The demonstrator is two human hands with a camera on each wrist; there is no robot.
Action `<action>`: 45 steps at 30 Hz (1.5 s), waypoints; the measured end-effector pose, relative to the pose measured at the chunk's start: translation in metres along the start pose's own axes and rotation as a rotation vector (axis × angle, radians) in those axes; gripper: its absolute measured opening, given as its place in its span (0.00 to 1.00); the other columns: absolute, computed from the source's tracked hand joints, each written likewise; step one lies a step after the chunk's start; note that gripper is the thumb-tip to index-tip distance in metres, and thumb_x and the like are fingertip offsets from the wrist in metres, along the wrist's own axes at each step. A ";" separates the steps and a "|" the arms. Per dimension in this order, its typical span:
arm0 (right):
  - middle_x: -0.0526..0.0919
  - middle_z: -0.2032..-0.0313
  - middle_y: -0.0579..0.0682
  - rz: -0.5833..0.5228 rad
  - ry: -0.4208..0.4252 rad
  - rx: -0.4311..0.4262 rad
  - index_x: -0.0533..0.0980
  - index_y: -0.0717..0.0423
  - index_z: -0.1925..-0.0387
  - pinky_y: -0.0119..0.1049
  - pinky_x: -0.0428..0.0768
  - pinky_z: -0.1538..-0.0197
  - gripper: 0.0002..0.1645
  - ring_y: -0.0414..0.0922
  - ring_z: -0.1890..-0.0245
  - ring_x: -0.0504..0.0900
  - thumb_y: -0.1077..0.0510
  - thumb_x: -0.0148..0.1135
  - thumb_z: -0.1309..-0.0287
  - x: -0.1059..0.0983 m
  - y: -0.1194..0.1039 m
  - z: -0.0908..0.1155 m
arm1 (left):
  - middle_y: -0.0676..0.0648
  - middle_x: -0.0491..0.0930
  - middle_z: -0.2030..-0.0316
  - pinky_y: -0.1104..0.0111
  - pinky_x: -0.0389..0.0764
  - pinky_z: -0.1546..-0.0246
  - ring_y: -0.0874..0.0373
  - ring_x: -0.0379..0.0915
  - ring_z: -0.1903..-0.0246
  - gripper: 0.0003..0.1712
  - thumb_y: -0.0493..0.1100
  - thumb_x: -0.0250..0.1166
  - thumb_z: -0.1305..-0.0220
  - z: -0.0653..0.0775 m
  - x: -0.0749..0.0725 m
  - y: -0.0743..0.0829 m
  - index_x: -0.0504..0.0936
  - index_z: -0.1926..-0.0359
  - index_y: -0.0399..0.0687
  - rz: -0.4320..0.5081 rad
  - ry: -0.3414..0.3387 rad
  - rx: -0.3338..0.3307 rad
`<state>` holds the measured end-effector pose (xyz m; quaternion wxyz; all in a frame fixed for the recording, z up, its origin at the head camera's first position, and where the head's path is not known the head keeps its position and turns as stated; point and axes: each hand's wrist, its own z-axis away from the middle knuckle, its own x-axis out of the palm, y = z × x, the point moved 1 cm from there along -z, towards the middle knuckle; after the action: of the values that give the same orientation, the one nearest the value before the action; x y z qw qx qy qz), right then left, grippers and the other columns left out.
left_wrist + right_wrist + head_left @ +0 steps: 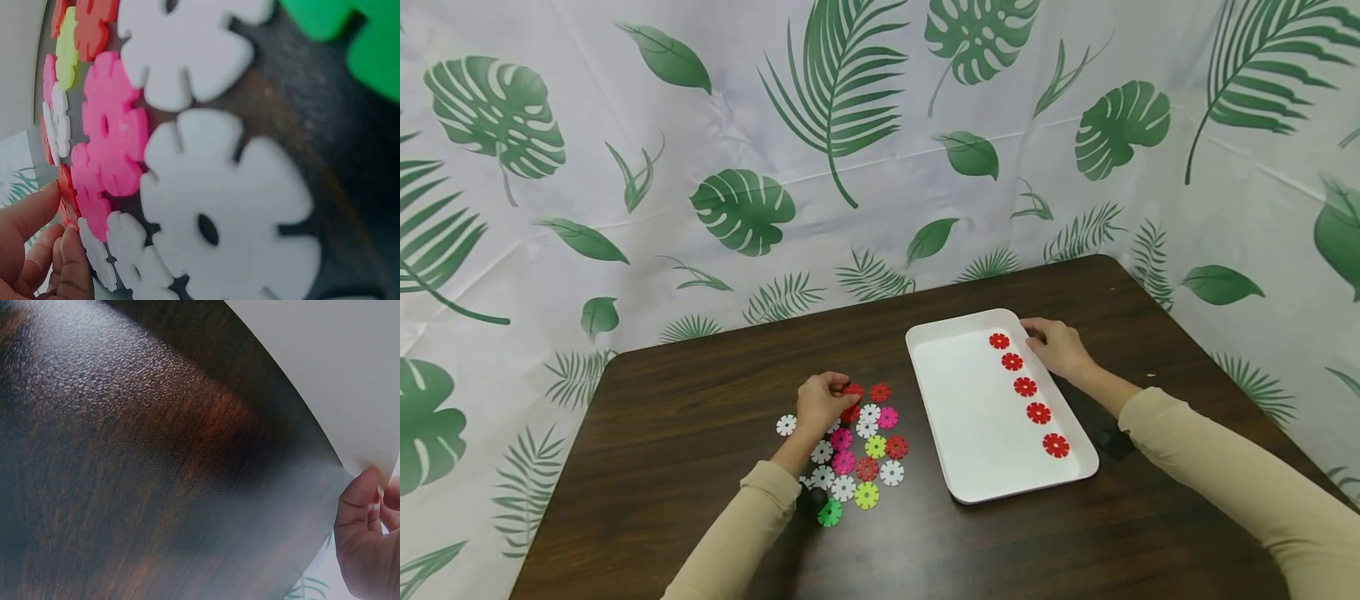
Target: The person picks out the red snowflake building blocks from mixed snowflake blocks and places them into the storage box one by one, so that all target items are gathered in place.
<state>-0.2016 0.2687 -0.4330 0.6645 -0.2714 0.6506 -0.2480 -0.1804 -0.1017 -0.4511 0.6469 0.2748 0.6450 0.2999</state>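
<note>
My left hand (820, 406) is at the far side of a loose spread of flower-shaped plastic discs. Its thumb and fingers pinch a red disc (67, 197), which they partly hide. Around it lie white discs (844, 487), pink discs (843, 462), yellow discs (867, 496), a green disc (830, 512) and other red ones. My right hand (1060, 348) grips the rim of a white tray (977, 417) near its far right corner. Inside, several red discs (1025, 387) form a row along the tray's right side. The right wrist view shows thumb and fingers (359, 506) on the tray's edge.
A dark wood-grain table (692, 442) carries everything. Behind it hangs a white cloth (647, 150) printed with green leaves, which also covers the right side. The discs lie left of the tray, with a strip of tabletop between.
</note>
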 end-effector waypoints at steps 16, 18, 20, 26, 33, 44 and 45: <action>0.76 0.51 0.68 -0.003 0.000 0.006 0.63 0.66 0.36 0.44 0.83 0.60 0.26 0.54 0.65 0.79 0.63 0.51 0.34 -0.001 -0.001 0.000 | 0.43 0.80 0.66 0.62 0.78 0.64 0.52 0.76 0.66 0.13 0.40 0.73 0.50 -0.002 0.000 0.003 0.83 0.63 0.39 -0.069 0.015 0.015; 0.76 0.52 0.68 -0.002 0.001 0.006 0.63 0.66 0.36 0.43 0.83 0.61 0.26 0.54 0.65 0.79 0.63 0.51 0.34 0.000 -0.001 0.000 | 0.43 0.80 0.67 0.62 0.78 0.65 0.53 0.75 0.66 0.13 0.40 0.74 0.51 -0.002 0.000 0.002 0.83 0.64 0.40 -0.066 0.018 0.017; 0.76 0.52 0.68 -0.003 0.003 0.008 0.63 0.66 0.36 0.42 0.83 0.62 0.26 0.54 0.65 0.79 0.63 0.51 0.34 0.000 -0.001 0.001 | 0.43 0.80 0.67 0.62 0.78 0.65 0.53 0.75 0.67 0.13 0.40 0.74 0.51 -0.002 0.000 0.001 0.82 0.64 0.40 -0.064 0.023 0.023; 0.76 0.51 0.68 -0.009 0.002 0.012 0.63 0.66 0.36 0.42 0.83 0.62 0.26 0.55 0.64 0.80 0.62 0.51 0.34 0.000 -0.002 0.002 | 0.43 0.81 0.68 0.62 0.78 0.65 0.53 0.76 0.68 0.14 0.39 0.74 0.51 -0.002 0.001 0.001 0.82 0.64 0.40 -0.064 0.043 0.041; 0.76 0.52 0.68 -0.005 0.003 0.007 0.63 0.67 0.36 0.43 0.83 0.60 0.26 0.55 0.64 0.79 0.63 0.50 0.34 0.000 -0.002 0.002 | 0.43 0.81 0.68 0.61 0.78 0.66 0.53 0.75 0.69 0.14 0.37 0.74 0.52 0.000 0.002 0.004 0.81 0.64 0.39 -0.064 0.050 0.041; 0.77 0.55 0.67 0.003 0.009 0.007 0.64 0.67 0.37 0.42 0.83 0.61 0.25 0.53 0.66 0.78 0.63 0.51 0.34 0.000 -0.002 0.001 | 0.43 0.78 0.68 0.62 0.78 0.65 0.53 0.75 0.67 0.13 0.33 0.74 0.54 0.000 0.004 0.005 0.82 0.65 0.39 -0.056 0.082 0.095; 0.77 0.55 0.67 0.004 0.008 0.008 0.64 0.67 0.37 0.42 0.83 0.61 0.25 0.53 0.66 0.78 0.63 0.51 0.34 0.000 -0.002 0.001 | 0.43 0.78 0.68 0.62 0.78 0.65 0.53 0.75 0.68 0.12 0.33 0.74 0.54 0.000 0.004 0.005 0.82 0.65 0.39 -0.055 0.082 0.096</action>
<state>-0.2005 0.2672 -0.4317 0.6634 -0.2664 0.6528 -0.2506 -0.1808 -0.0953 -0.4498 0.6139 0.2754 0.6920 0.2617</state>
